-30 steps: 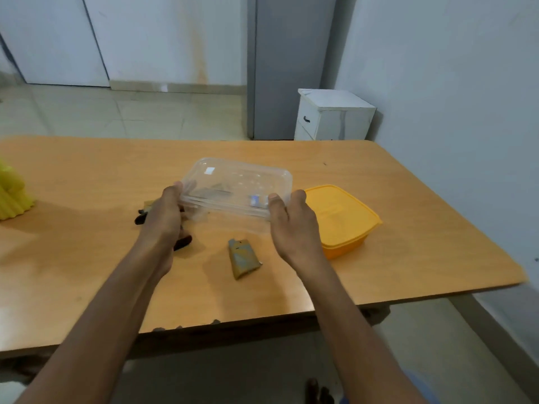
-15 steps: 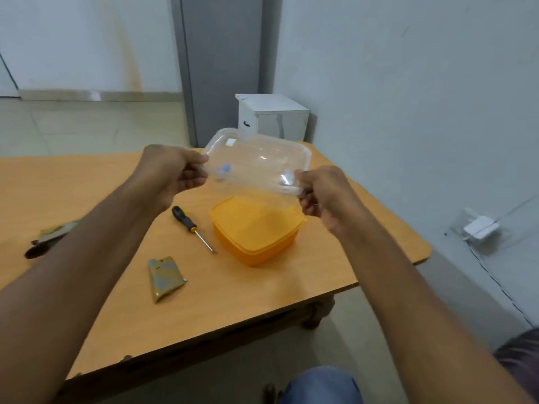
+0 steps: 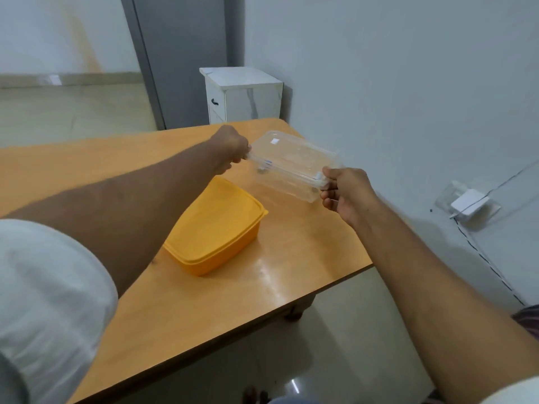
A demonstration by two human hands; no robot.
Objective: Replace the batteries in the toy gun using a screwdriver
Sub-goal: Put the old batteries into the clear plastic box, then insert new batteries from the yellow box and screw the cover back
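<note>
Clear plastic box (image 3: 294, 164), one, rectangular, pinched at its ends by left hand (image 3: 232, 148) and right hand (image 3: 345, 192); one orange lidded tub (image 3: 217, 225) sits on the smooth wooden table (image 3: 291, 272).

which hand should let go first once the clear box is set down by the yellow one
Left, likely. The left hand reaches far across, pinching the clear box at its far end; the right hand grips the near corner comfortably.

1. Left arm stretches out toward one o'clock, the left hand (image 3: 232, 147) curled in a fist-like grip, pinching.
2. Right arm reaches toward eleven o'clock, the right hand (image 3: 345, 191) with fingers curled, thumb on top, pinching too.
</note>
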